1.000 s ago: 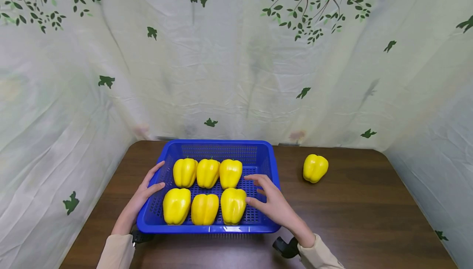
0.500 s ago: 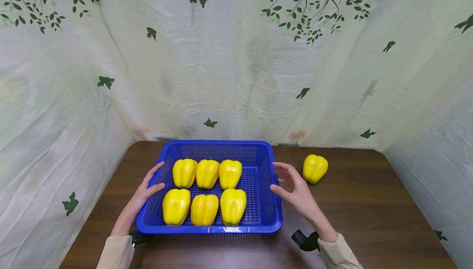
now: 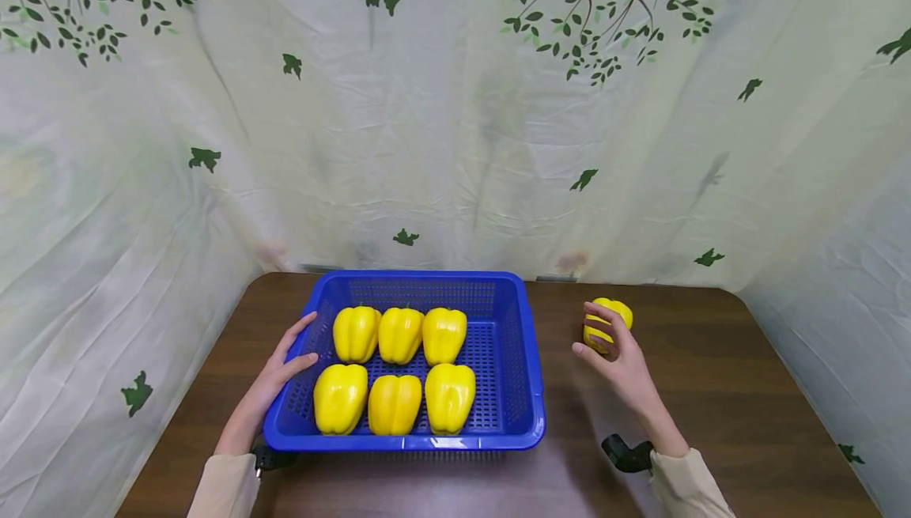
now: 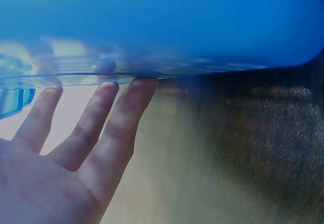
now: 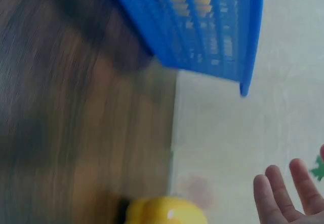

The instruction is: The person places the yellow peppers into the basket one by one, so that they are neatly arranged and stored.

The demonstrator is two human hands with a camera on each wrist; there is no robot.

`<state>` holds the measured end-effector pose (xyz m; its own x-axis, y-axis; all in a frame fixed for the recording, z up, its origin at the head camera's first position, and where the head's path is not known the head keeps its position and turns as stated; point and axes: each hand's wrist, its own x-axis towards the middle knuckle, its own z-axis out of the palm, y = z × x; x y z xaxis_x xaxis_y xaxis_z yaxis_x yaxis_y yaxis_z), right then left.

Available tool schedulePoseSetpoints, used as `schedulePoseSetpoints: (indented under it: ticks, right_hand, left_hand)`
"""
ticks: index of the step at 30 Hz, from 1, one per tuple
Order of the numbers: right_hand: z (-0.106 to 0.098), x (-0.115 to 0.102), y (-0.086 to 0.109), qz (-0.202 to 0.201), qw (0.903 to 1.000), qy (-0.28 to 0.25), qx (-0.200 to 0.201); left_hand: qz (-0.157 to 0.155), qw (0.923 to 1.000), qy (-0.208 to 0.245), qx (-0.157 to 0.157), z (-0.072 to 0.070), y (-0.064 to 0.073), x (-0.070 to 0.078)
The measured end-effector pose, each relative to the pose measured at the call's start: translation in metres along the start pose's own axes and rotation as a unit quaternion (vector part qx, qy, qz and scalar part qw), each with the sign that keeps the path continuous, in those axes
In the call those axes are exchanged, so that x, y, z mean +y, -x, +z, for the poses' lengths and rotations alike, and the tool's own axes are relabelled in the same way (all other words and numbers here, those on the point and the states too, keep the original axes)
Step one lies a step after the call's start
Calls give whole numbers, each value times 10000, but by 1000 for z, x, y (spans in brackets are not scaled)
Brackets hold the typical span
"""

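In the head view, a blue plastic basket (image 3: 420, 442) holds several yellow bell peppers (image 3: 340, 399) in two rows. My left hand (image 3: 274, 372) rests against its left side, thumb and forefinger at the rim. From the left wrist, three straight fingers (image 4: 114, 127) meet the lower edge of the blue basket wall (image 4: 167, 21). To the right of the basket, my right hand (image 3: 626, 368) is over a single yellow bell pepper (image 3: 618, 311), fingers spread and partly covering it. The right wrist view has that pepper (image 5: 169, 211) at the bottom, apart from the loosely extended fingers (image 5: 278, 191).
The dark brown wooden table (image 3: 733, 391) extends right of the basket and along its front. A pale curtain (image 3: 470, 146) with printed leaves hangs behind and at both sides. Black wrist devices (image 3: 626, 453) sit below each hand.
My right hand has moved from inside the basket, out over its right rim, to the lone bell pepper on the right. My left hand and the basket have stayed in place.
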<state>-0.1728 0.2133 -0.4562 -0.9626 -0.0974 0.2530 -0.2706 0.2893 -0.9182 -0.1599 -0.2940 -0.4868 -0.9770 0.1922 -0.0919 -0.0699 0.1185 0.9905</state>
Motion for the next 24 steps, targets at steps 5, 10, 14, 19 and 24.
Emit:
schedulePoseSetpoints:
  ticks: [5,10,14,19,24]
  right_hand:
    - [-12,11,-2,-168,9995,-79,271]
    - [-24,20,-3,-93,9988,136,465]
    - [-31,27,-5,13,9973,469,566]
    - [-39,35,-8,28,9959,710,563]
    - [-45,41,-11,51,9954,825,477]
  left_hand:
    - [149,9998,120,-62,-1,-1,-1]
    - [172,9998,90,-49,-1,-1,-1]
    - [162,9998,65,-21,-1,-1,-2]
    - [178,9998,106,-7,0,-1,-2]
    - [182,9998,115,-16,0,-1,-2]
